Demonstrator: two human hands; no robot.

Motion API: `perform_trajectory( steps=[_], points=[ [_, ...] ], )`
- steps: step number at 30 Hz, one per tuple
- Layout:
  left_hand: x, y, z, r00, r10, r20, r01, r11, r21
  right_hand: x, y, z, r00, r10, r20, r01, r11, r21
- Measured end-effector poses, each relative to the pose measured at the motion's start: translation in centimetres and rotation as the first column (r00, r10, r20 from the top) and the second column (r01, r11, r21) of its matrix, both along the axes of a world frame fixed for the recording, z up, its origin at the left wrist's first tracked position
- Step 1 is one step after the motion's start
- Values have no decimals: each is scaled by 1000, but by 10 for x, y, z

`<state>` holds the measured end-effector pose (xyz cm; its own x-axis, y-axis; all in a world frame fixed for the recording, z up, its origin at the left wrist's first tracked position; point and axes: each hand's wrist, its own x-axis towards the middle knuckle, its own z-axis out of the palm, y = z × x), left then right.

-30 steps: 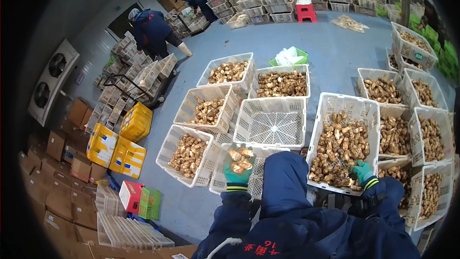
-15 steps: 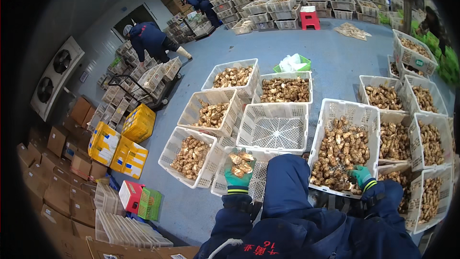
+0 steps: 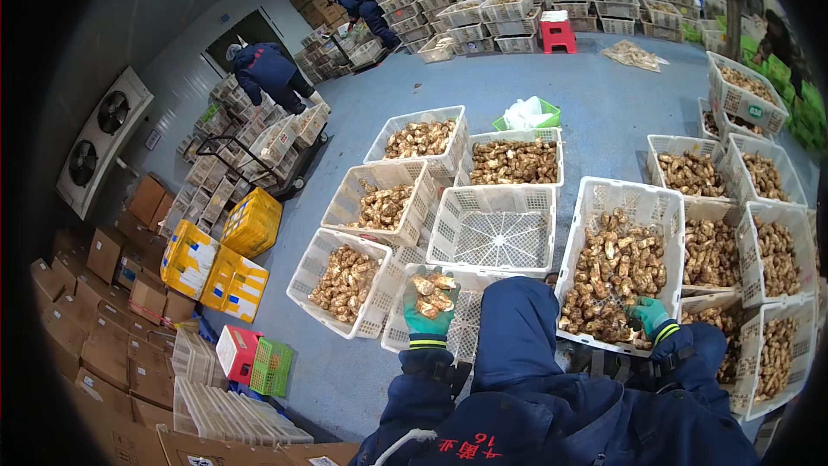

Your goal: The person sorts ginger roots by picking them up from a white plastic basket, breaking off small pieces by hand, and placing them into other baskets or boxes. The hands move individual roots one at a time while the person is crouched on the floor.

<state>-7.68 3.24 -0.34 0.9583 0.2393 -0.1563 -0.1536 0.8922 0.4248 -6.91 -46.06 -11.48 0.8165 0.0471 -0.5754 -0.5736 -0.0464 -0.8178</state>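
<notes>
My left hand (image 3: 423, 319), in a green glove, is closed around several brown-and-white mushrooms (image 3: 433, 293), above a white crate (image 3: 466, 328) whose visible part shows a bare lattice bottom. My right hand (image 3: 649, 315), also gloved green, is at the lower right of a large white crate (image 3: 569, 250) of mushrooms (image 3: 617, 263). Its fingers are curled against the heap; what they hold is hidden. Ahead of my knee stands an empty white crate (image 3: 496, 237). Left of my left hand, another crate (image 3: 302, 280) has mushrooms (image 3: 343, 285) in it.
More mushroom crates stand ahead (image 3: 513, 160) and at the right (image 3: 768, 259). Yellow containers (image 3: 250, 220), a green basket (image 3: 270, 368) and cardboard boxes (image 3: 103, 349) are on the left. Two people work by loaded carts at the far left. A red stool (image 3: 557, 34) stands near stacked crates.
Both of my hands stay nearly where they were. At the far left, the person by the nearer cart has shifted stance, drawing a leg in.
</notes>
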Motion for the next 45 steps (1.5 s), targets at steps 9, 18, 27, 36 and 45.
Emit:
perform_trajectory(
  steps=[9, 18, 27, 36, 45],
  points=[
    [-6, 0, 16, 998, 47, 46, -42, 994, -102, -7, 12, 17, 992, -34, 118, 32, 999, 18],
    [-12, 6, 34, 942, -82, 326, 81, 997, 18, -2, -1, -5, 996, -84, 32, 78, 983, 168],
    [-15, 10, -10, 991, 34, 129, -47, 994, 97, -9, -4, 0, 998, -41, 44, 38, 998, 57],
    [-76, 90, -159, 905, 254, -341, -259, 965, 31, -3, 8, 5, 999, 42, -21, -39, 995, 94],
    [-10, 214, 17, 767, 563, -308, -598, 801, -23, -8, 2, -13, 997, -64, 43, 59, 992, 108]
  ],
)
